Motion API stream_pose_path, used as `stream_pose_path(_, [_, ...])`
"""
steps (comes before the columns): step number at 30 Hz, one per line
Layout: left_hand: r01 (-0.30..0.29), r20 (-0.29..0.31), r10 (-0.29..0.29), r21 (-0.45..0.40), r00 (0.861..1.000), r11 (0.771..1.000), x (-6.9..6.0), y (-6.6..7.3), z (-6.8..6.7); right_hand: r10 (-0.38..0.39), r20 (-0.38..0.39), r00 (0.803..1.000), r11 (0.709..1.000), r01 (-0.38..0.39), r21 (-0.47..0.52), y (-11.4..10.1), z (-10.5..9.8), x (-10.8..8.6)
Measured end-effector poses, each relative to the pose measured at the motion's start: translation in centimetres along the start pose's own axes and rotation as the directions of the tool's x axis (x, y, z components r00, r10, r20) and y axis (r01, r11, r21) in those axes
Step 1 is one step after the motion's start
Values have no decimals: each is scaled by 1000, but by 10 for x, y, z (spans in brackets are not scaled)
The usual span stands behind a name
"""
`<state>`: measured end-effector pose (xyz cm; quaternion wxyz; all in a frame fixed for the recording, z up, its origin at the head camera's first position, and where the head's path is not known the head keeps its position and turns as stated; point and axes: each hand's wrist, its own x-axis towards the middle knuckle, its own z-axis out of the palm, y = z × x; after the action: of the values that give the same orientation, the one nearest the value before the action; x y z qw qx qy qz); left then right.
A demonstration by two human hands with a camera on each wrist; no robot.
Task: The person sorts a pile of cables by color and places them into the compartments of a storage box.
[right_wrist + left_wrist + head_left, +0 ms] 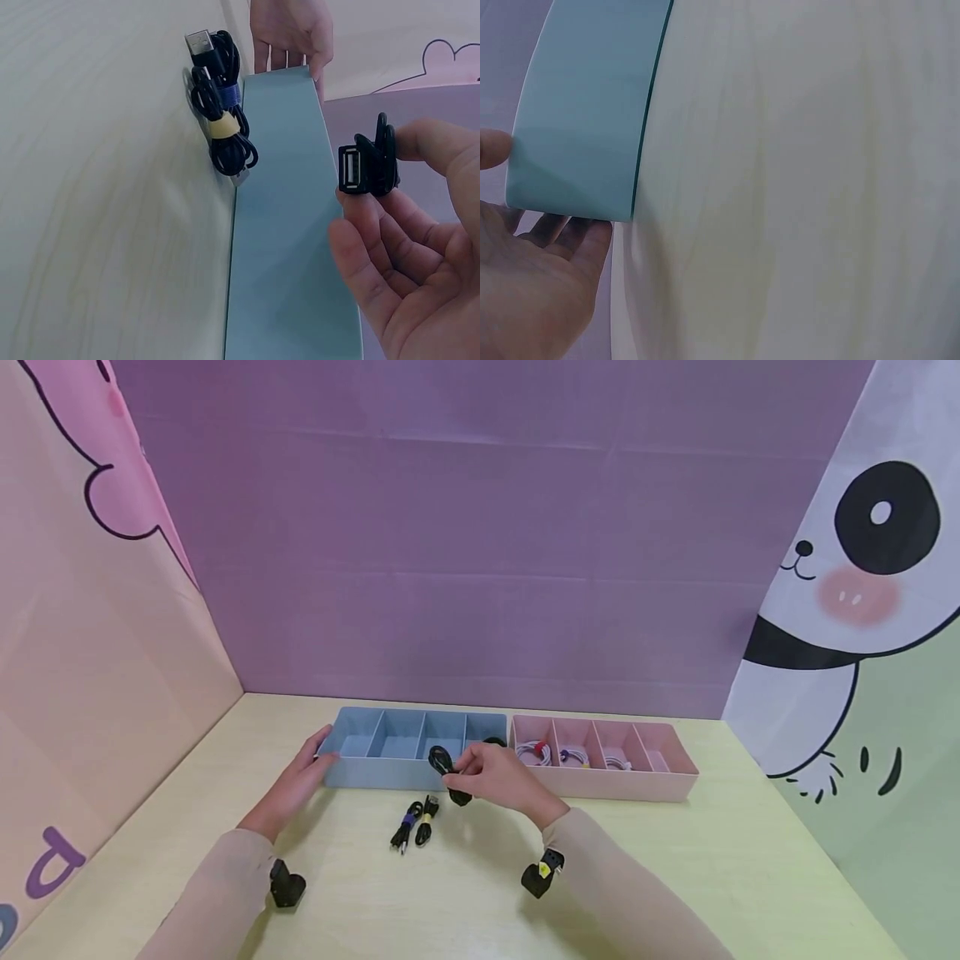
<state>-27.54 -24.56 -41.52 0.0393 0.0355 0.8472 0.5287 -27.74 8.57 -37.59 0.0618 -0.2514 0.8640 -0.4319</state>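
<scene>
Item, in hand: one small black bundled cable with a USB socket on one end (384, 169), located in front of the long pale-blue plastic box with divided compartments (382, 774), near the rim of its front wall and toward the right half. Governing relation, as judged: the box's rightmost compartment, where a dark coil (494, 741) shows in part, lies just beyond the bundle and to its right, partly screened by the right hand (495, 777). Long axis of bundle: slanted, loop end up and to the left, thicker end down and to the right. Nearer hand: the right, which carries it. Right grip: drawn together, thumb and fingertips pinching the bundle along its side, nothing else held. Left grip: at the left end of the blue box, thumb on the top edge and fingers bent against the end wall, holding that corner. Also on the pale wooden bench (375, 910), before the blue box: one black cable bundle with a purple tie (406, 828) and, just beside it, one black cable bundle with a yellow tie (427, 822); both lie left of the right grip and toward the person, nearer the right hand than the left. Adjoining, right: one pink plastic divided box (622, 783), white cables in three compartments.
</scene>
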Motion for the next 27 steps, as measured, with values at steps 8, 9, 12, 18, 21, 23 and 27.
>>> stream_pose_path(8, [-3,1,3,-7,1000,1000,-2,2,0,1,-5,1000,1000,-1,-11,-1,-2,5])
stream_pose_path(9, [-5,0,5,-8,1000,1000,-2,3,0,2,-4,1000,1000,-2,-12,-2,-2,6])
stream_pose_path(12, [-6,-2,6,-5,1000,1000,-2,3,0,9,-1,1000,1000,-9,-16,-4,-3,8])
stream_pose_path(18, [-3,-6,3,-1,1000,1000,-3,5,0,27,-9,1000,999,-27,-42,-4,-6,11])
stream_pose_path(21, [3,-4,-3,3,1000,1000,-3,4,0,31,-15,999,999,-31,-44,-4,-7,13])
stream_pose_path(23, [5,-2,-5,8,1000,1000,-3,4,0,32,-20,999,999,-33,-40,-4,-7,15])
stream_pose_path(27, [5,-3,-5,11,1000,1000,-3,4,0,38,-22,999,999,-38,-12,-3,-7,17])
